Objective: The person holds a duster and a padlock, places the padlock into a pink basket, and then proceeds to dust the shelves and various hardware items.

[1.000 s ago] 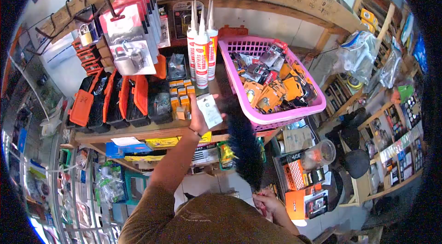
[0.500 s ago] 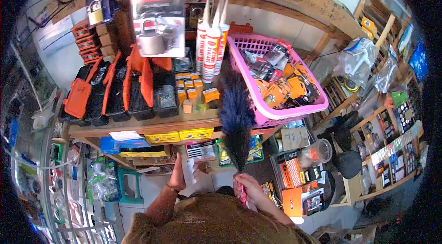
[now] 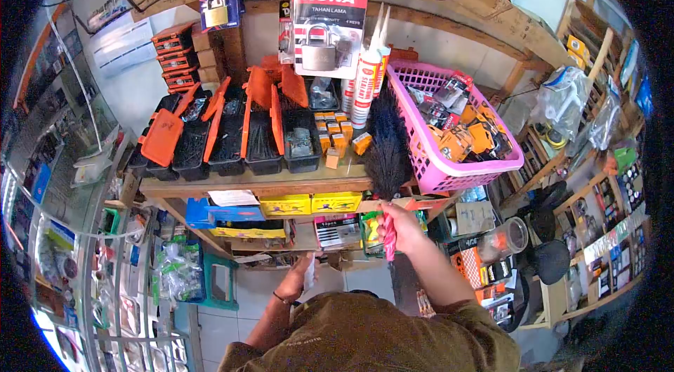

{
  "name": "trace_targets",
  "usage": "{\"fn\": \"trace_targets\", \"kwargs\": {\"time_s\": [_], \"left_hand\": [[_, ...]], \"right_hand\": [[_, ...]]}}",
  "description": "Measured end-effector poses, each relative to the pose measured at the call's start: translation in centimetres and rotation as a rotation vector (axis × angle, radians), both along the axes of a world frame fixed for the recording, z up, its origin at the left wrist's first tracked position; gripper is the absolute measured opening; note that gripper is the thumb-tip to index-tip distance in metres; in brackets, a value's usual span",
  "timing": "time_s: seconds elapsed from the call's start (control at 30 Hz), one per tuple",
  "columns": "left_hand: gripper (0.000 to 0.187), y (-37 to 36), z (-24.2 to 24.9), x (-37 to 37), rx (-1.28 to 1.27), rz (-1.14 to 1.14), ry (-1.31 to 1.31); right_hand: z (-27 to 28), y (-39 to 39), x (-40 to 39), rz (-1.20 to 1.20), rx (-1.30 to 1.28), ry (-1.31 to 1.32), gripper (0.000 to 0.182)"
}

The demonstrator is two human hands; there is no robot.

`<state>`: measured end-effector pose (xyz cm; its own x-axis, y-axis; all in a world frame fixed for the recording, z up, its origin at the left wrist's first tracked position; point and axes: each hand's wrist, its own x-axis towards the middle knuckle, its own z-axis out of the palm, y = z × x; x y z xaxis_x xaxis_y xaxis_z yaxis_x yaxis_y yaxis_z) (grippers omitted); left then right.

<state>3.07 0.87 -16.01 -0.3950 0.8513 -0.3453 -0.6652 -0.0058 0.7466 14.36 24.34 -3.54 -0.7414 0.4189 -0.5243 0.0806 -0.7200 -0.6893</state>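
Observation:
My right hand (image 3: 404,228) is closed round the pink handle of a dark feather duster (image 3: 386,154). Its feathers stand upright at the front of the wooden shelf, between the silicone sealant tubes (image 3: 365,91) and the pink basket (image 3: 463,172). Lower and to the left, my left hand (image 3: 295,281) is closed on a thin white piece (image 3: 309,272) that looks like paper. Small orange boxes (image 3: 339,142) lie just left of the feathers.
Black bins with orange lids (image 3: 263,151) line the shelf (image 3: 210,186). Carded padlocks (image 3: 328,28) hang from hooks above. Yellow boxes (image 3: 286,204) sit underneath. Glass cases (image 3: 63,126) stand at left, a stocked rack (image 3: 604,231) at right.
The duster has moved slightly right and up along the shelf front, with my right arm reaching farther forward. My left hand has shifted right and lower. The whole view has turned a little.

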Motion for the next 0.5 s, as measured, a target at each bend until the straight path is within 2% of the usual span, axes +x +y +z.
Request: {"fn": "trace_targets", "kwargs": {"time_s": [0.17, 0.3, 0.37, 0.43, 0.47, 0.5], "left_hand": [[0.039, -1.4, -1.9, -0.2, -0.101, -0.034, 0.085], [0.036, -2.5, -1.1, -0.1, -0.17, -0.024, 0.146], [0.036, -2.7, -2.2, -0.6, -0.151, -0.072, 0.127], [0.035, -2.4, -1.4, -0.5, -0.221, -0.04, 0.201], [0.038, -2.0, -3.6, -0.9, -0.137, -0.042, 0.214], [0.038, -1.8, -3.2, -0.7, -0.127, -0.034, 0.209]], "right_hand": [[0.4, 2.1, -1.4, 0.027, 0.034, 0.0, 0.016], [0.7, 2.2, -2.4, 0.009, 0.141, -0.115, 0.02], [0.6, 1.5, -2.5, -0.061, 0.303, -0.113, 0.022], [0.9, 0.0, -2.1, -0.257, 0.516, -0.154, 0.026], [0.4, -0.1, -1.9, -0.298, 0.768, -0.136, 0.029], [-0.3, -0.1, -1.8, -0.337, 1.019, -0.113, 0.032]]}}
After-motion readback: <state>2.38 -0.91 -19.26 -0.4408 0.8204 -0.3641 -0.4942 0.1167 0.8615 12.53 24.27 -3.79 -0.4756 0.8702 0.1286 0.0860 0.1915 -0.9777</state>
